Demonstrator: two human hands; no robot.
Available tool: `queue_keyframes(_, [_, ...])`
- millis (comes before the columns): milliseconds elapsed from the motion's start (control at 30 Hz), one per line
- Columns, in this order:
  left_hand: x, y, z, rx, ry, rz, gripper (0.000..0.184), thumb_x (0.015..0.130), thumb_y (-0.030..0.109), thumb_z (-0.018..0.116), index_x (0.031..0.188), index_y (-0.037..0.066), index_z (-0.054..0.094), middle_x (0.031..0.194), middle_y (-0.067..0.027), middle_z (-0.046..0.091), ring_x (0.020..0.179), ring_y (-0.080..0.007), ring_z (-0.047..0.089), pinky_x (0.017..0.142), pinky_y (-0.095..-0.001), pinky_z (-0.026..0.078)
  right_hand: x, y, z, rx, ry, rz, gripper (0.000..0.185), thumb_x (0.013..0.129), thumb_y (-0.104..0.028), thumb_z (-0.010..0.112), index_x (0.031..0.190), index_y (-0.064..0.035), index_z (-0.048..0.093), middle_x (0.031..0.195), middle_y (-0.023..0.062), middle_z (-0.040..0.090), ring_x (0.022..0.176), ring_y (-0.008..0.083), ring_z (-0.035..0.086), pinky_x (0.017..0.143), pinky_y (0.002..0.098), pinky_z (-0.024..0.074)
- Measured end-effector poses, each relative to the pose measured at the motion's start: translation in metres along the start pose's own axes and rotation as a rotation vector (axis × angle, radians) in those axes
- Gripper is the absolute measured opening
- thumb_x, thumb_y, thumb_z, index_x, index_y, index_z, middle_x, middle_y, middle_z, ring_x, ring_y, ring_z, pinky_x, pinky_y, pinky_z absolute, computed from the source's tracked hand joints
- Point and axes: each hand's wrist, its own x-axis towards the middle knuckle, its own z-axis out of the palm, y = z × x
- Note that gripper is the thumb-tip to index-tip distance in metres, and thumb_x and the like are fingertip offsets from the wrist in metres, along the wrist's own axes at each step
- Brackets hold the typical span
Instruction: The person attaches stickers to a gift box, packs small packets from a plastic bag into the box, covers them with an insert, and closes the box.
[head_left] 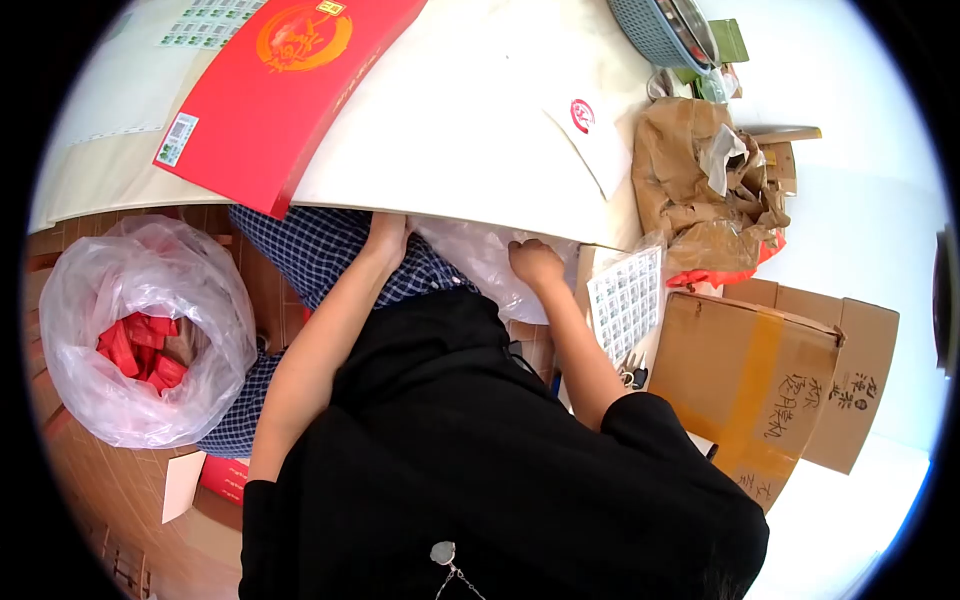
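Below the table's front edge, my left hand (388, 240) rests near my lap, its fingers hidden under the tabletop. My right hand (536, 263) is curled closed on a clear plastic bag (480, 262), which spreads between both hands over my lap and partly under the table. On the table (440, 130), a large flat red gift box (270, 110) with a gold emblem and a small label sticks out over the front edge. A white paper or bag with a red round stamp (583, 117) lies to the right.
A plastic sack (75, 330) with red pieces (140, 350) stands on the left floor. To the right are a sticker sheet (627, 300), scissors or keys (633, 372), cardboard boxes (740, 390), crumpled brown paper (690, 170) and a grey basket (655, 40).
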Motion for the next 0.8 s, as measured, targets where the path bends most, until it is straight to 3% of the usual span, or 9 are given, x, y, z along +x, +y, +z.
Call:
queue_keyframes(133, [-0.014, -0.002, -0.001, 0.018, -0.113, -0.078, 0.031, 0.100, 0.024, 0.045, 0.111, -0.002, 0.054, 0.096, -0.0109, 0.060, 0.082, -0.0148, 0.053, 0.076, -0.0287, 0.046, 0.026, -0.011, 0.044, 0.069, -0.019, 0.158, 0.062, 0.092, -0.049, 0.038, 0.126, 0.0021, 0.052, 0.126, 0.0201, 0.056, 0.112, 0.0269, 0.054, 0.100, 0.0419, 0.0392])
queue_keyframes(233, [-0.008, -0.005, -0.002, 0.356, -0.134, 0.012, 0.040, 0.097, 0.029, 0.050, 0.115, -0.006, 0.054, 0.104, -0.0146, 0.062, 0.089, -0.0205, 0.058, 0.080, -0.0328, 0.047, 0.056, -0.015, 0.076, 1.287, -0.322, 0.213, 0.075, 0.094, -0.058, 0.032, 0.143, -0.0022, 0.030, 0.135, 0.0137, 0.050, 0.123, 0.0255, 0.042, 0.110, 0.0416, 0.0205])
queue_keyframes(300, [-0.008, -0.011, -0.003, 0.561, -0.152, 0.192, 0.038, 0.096, 0.027, 0.052, 0.114, -0.006, 0.056, 0.106, -0.0158, 0.063, 0.093, -0.0227, 0.060, 0.082, -0.0338, 0.047, 0.059, -0.020, 0.084, 1.318, -0.762, 0.088, 0.069, 0.095, -0.054, 0.035, 0.142, -0.0031, 0.036, 0.131, 0.0143, 0.053, 0.125, 0.0250, 0.042, 0.109, 0.0377, 0.0249])
queue_keyframes(433, [-0.011, 0.000, -0.001, 0.967, -0.191, 0.496, 0.032, 0.091, 0.019, 0.058, 0.113, -0.004, 0.059, 0.110, -0.0208, 0.065, 0.102, -0.0301, 0.062, 0.086, -0.0372, 0.048, 0.041, -0.064, 0.086, 1.291, -0.539, -0.225, 0.053, 0.096, -0.043, 0.044, 0.126, 0.0005, 0.054, 0.128, 0.0111, 0.055, 0.113, 0.0233, 0.050, 0.101, 0.0323, 0.0360])
queue_keyframes(533, [-0.006, -0.006, -0.003, 1.165, -0.053, 0.485, 0.032, 0.087, 0.017, 0.061, 0.113, -0.003, 0.060, 0.110, -0.0231, 0.063, 0.101, -0.0333, 0.062, 0.085, -0.0389, 0.049, 0.046, -0.067, 0.078, 0.880, -0.469, -0.386, 0.051, 0.096, -0.040, 0.048, 0.120, 0.0045, 0.056, 0.115, 0.0095, 0.061, 0.101, 0.0213, 0.056, 0.092, 0.0323, 0.0424])
queue_keyframes(600, [-0.008, -0.004, -0.006, 1.160, -0.018, 0.478, 0.034, 0.088, 0.019, 0.060, 0.114, -0.002, 0.059, 0.111, -0.0244, 0.062, 0.103, -0.0344, 0.061, 0.086, -0.0398, 0.048, 0.038, -0.067, 0.085, 1.282, 0.102, -0.138, 0.041, 0.094, -0.033, 0.052, 0.110, 0.0041, 0.062, 0.097, 0.0093, 0.064, 0.087, 0.0188, 0.057, 0.080, 0.0342, 0.0465])
queue_keyframes(667, [-0.008, -0.002, -0.007, 1.147, 0.022, 0.457, 0.037, 0.088, 0.022, 0.058, 0.116, -0.002, 0.058, 0.113, -0.0256, 0.061, 0.105, -0.0354, 0.060, 0.087, -0.0406, 0.047, 0.004, -0.062, 0.033, 1.310, 0.161, -0.153, 0.037, 0.092, -0.031, 0.054, 0.106, 0.0029, 0.063, 0.090, 0.0102, 0.063, 0.083, 0.0178, 0.056, 0.077, 0.0335, 0.0465])
queue_keyframes(733, [-0.002, -0.002, -0.003, 1.010, 0.009, 0.544, 0.051, 0.088, 0.040, 0.056, 0.119, 0.000, 0.058, 0.117, -0.0238, 0.061, 0.110, -0.0348, 0.058, 0.093, -0.0405, 0.045, -0.031, -0.061, 0.004, 1.343, 0.230, -0.155, 0.034, 0.090, -0.029, 0.056, 0.101, 0.0016, 0.065, 0.084, 0.0110, 0.062, 0.078, 0.0168, 0.055, 0.074, 0.0329, 0.0465])
queue_keyframes(800, [-0.009, 0.004, 0.006, 1.176, -0.091, 0.506, 0.057, 0.086, 0.046, 0.054, 0.121, 0.002, 0.058, 0.120, -0.0224, 0.060, 0.113, -0.0347, 0.056, 0.096, -0.0399, 0.043, -0.051, -0.061, -0.002, 0.990, -0.065, -0.414, 0.027, 0.088, -0.021, 0.053, 0.094, 0.0024, 0.065, 0.090, 0.0188, 0.064, 0.082, 0.0292, 0.059, 0.082, 0.0359, 0.0461])
